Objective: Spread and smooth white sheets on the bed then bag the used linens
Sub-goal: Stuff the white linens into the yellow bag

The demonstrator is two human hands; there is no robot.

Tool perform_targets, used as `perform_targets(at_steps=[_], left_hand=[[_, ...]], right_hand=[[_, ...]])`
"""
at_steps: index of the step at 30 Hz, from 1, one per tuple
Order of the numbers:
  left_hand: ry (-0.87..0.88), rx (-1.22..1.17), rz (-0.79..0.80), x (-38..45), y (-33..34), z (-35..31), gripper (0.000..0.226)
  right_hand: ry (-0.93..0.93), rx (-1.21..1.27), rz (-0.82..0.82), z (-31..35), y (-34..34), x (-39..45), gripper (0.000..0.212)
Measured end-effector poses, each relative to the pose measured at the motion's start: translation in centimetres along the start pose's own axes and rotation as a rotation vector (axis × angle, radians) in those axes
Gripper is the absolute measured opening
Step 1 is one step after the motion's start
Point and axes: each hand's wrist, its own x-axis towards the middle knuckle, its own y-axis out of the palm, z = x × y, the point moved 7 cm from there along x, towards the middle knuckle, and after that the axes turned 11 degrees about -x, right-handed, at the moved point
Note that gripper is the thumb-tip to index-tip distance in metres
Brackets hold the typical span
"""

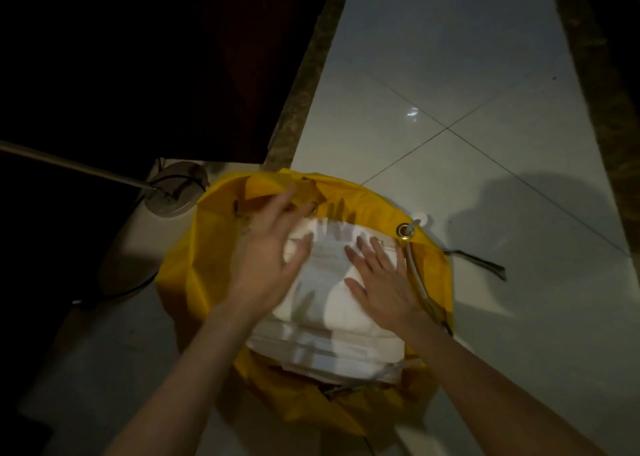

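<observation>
A yellow laundry bag [434, 275] stands open on the tiled floor, with a metal eyelet [403, 231] and a white drawstring [417, 279] on its right rim. Folded white linens [325, 337] fill its mouth. My right hand [384, 282] lies flat on the linens with fingers straight and spread. Blurred by motion, my left hand [268, 247] hovers over the left side of the linens and the bag's far rim, its fingers spread and holding nothing.
A round lamp base [176, 192] with a slanted pole and black cord stands on the floor left of the bag. A dark stone threshold [304, 84] runs diagonally behind it. Pale glossy tiles [485, 91] stretch to the right; a dark strap [481, 261] lies there.
</observation>
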Motion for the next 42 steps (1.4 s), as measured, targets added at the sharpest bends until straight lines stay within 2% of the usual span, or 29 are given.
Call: perform_targets(at_steps=[2,4,7,10,14,18,21,26,31,36,40,42], left_hand=[[-0.162,0.146,0.256,-2.0,5.2,4.2,0.088],[-0.399,0.298,0.397,-4.2,8.2,10.0,0.101],[-0.570,0.318,0.253,-3.8,8.1,14.8,0.099],[-0.710,0.339,0.209,-1.6,8.2,17.4,0.071],[-0.775,0.361,0.270,-1.2,9.0,19.3,0.064],[-0.809,0.300,0.292,-0.6,8.7,18.5,0.065],[-0.744,0.192,0.328,-1.4,8.7,16.2,0.079],[-0.622,0.323,0.428,-4.7,9.5,14.5,0.089],[-0.811,0.203,0.206,-4.4,7.1,15.8,0.087],[-0.905,0.228,0.222,-1.9,7.7,20.3,0.086],[-1.006,0.064,0.110,-1.6,7.4,22.6,0.116],[-0.960,0.132,0.114,-1.4,7.3,21.7,0.108]], right_hand=[[0.014,0.021,0.012,-0.6,0.4,0.0,0.067],[0.014,0.027,0.013,-0.9,0.7,0.0,0.068],[0.061,0.040,-0.014,-0.6,0.9,0.1,0.068],[0.129,0.069,-0.073,0.4,1.0,0.2,0.067],[0.111,0.097,-0.108,1.9,0.9,-0.2,0.064],[0.101,0.089,-0.064,1.7,1.7,-0.1,0.061],[0.091,0.099,-0.018,1.3,2.0,-0.2,0.061],[0.061,0.066,-0.072,1.4,0.6,0.0,0.056],[0.068,0.125,-0.103,3.2,1.6,0.0,0.055],[0.090,0.124,-0.100,3.4,3.1,1.0,0.053],[0.093,0.141,-0.084,3.2,3.4,1.1,0.051],[0.081,0.151,-0.068,3.1,3.5,1.0,0.051]])
